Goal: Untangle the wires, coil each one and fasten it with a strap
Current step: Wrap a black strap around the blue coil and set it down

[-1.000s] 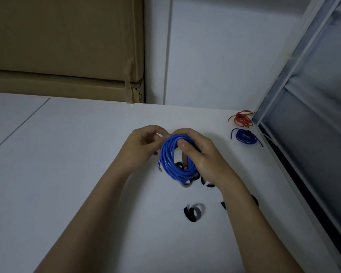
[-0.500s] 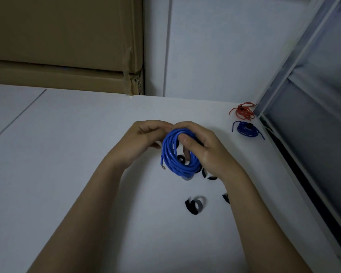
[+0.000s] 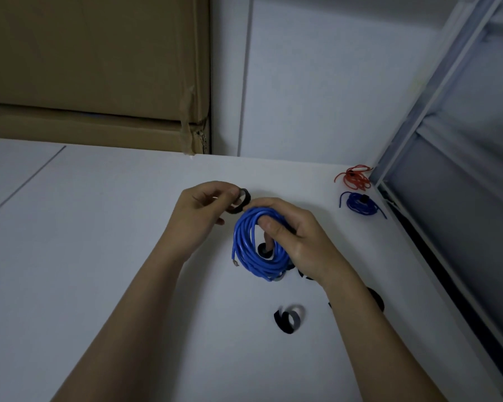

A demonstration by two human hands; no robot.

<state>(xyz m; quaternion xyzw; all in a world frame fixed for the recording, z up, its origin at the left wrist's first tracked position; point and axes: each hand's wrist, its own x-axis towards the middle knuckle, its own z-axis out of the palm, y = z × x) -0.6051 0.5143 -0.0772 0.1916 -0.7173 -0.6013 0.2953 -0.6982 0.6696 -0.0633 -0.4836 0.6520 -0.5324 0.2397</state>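
Head view: the right hand [image 3: 295, 242] grips the blue wire coil [image 3: 256, 248] just above the white table [image 3: 99, 256], its thumb pressed across the upper part of the loops on the near side and its fingers curled round the back, one fingertip showing through the open middle of the coil; the left hand [image 3: 199, 216] sits just left of the coil's top, its thumb and fingers pinching a curled black strap [image 3: 241, 200], which arches from those fingertips toward the coil's upper edge and looks to touch it, though whether it passes round the loops I cannot tell; the coil stands tilted, an oval whose long axis runs from its top near the two hands down toward the person, and one loose wire end [image 3: 235, 261] with a bare tip hangs off its lower left side; beneath and beside the coil lie loose straps, one curled black-and-grey strap [image 3: 288, 317] on the table nearer the person, others partly hidden under the right wrist; at the far right corner of the table rest a bundled red wire [image 3: 353, 178] and, just nearer, a bundled dark blue wire [image 3: 360, 204]; behind the table stand a cardboard box [image 3: 93, 68] and a white wall [image 3: 317, 76]; a grey metal frame [image 3: 447, 140] runs along the right edge.
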